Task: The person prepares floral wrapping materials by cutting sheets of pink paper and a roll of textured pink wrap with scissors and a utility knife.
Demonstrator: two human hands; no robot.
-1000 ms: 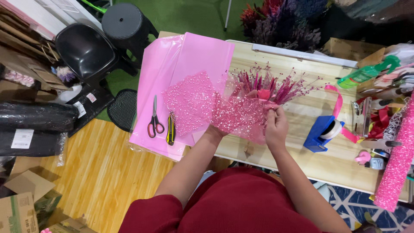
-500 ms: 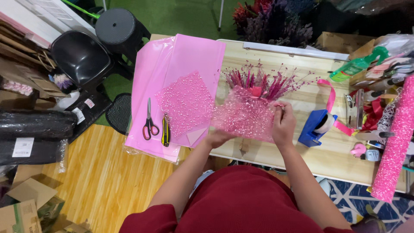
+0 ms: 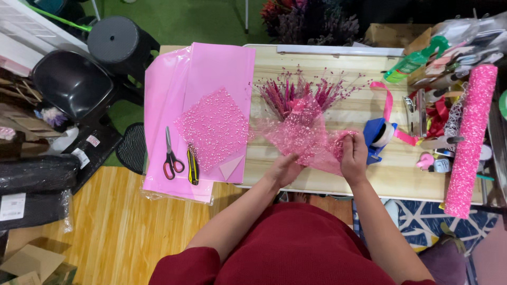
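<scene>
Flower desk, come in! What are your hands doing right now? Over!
Left hand and right hand both gripping pink dotted mesh. Mesh around dried pink flowers. Blue tape dispenser close beside right hand.

Single head-worn view, looking steeply down from above, close over the wooden table (image 3: 369,179)

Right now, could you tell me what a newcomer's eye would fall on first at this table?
Probably the pink dotted mesh gathered around a bunch of pink dried flowers at the middle of the wooden table, held by the left hand and right hand. To the left lie pink paper sheets with scissors on them; a pink mesh roll lies on the right.
</scene>
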